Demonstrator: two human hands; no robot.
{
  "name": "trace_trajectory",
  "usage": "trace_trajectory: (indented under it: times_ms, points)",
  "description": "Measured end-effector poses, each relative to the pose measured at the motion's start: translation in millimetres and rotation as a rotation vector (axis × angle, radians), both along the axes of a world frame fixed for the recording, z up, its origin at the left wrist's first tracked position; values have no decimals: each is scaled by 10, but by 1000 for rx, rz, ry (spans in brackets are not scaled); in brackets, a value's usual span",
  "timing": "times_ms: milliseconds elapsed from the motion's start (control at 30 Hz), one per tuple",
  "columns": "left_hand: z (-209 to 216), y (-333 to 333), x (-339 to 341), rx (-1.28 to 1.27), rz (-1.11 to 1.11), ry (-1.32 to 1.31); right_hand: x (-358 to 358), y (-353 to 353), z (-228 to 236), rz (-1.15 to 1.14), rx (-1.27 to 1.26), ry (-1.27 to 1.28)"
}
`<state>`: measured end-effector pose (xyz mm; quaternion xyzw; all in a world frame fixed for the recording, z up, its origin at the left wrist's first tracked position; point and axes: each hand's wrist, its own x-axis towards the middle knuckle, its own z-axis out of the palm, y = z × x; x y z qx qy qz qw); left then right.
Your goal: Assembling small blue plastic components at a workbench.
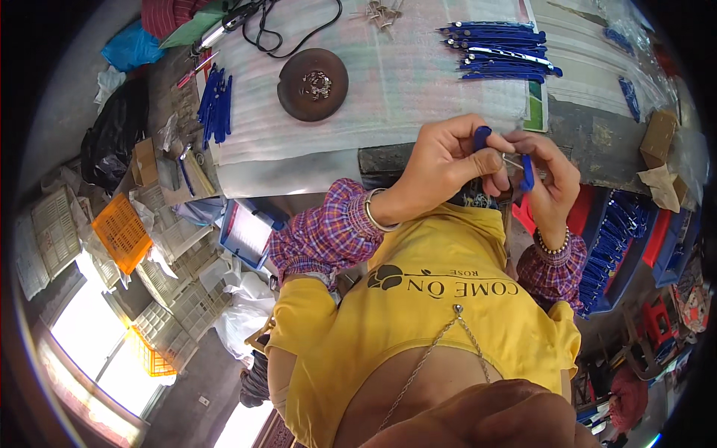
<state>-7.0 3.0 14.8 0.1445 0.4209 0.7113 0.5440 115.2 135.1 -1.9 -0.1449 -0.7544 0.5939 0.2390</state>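
Note:
Above the near edge of the table, my left hand [447, 160] and my right hand [554, 178] are close together, both with bent fingers. Between them is a small tool with blue parts [527, 173] and a thin metal piece [512, 161]; its exact kind is not clear. My left thumb and fingers pinch one blue end [482, 137], while the right fingers grip the other blue part. A round brown dish [290, 88] on the table holds small shiny metal pieces [317, 85]. Similar blue pieces lie in a pile [497, 58] at the far right and a smaller group [216, 106] at the left.
White foam sheeting [388, 97] covers the table. At its back are a black cord [278, 45] and several metal pieces [383, 15]. A blue bin [609, 257] of blue pieces stands below right. An orange basket [123, 233] and a black bag [116, 138] are at left.

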Motion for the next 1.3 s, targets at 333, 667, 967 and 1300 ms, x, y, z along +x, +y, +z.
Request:
trace_trajectory:
  times_ms: [333, 667, 967, 1300]
  points:
    - [-192, -8, -18, -58, 113, 151, 34, -151, -13, -29, -498, -299]
    - [-236, 38, -21, -109, 183, 213, 71, -143, 27, 79, -652, -422]
    - [-252, 27, -58, -168, 113, 242, 247, -148, 152, 191, -692, -489]
    - [-224, -64, -4, -131, 40, 161, 51, 115, 537, 325, -390, -207]
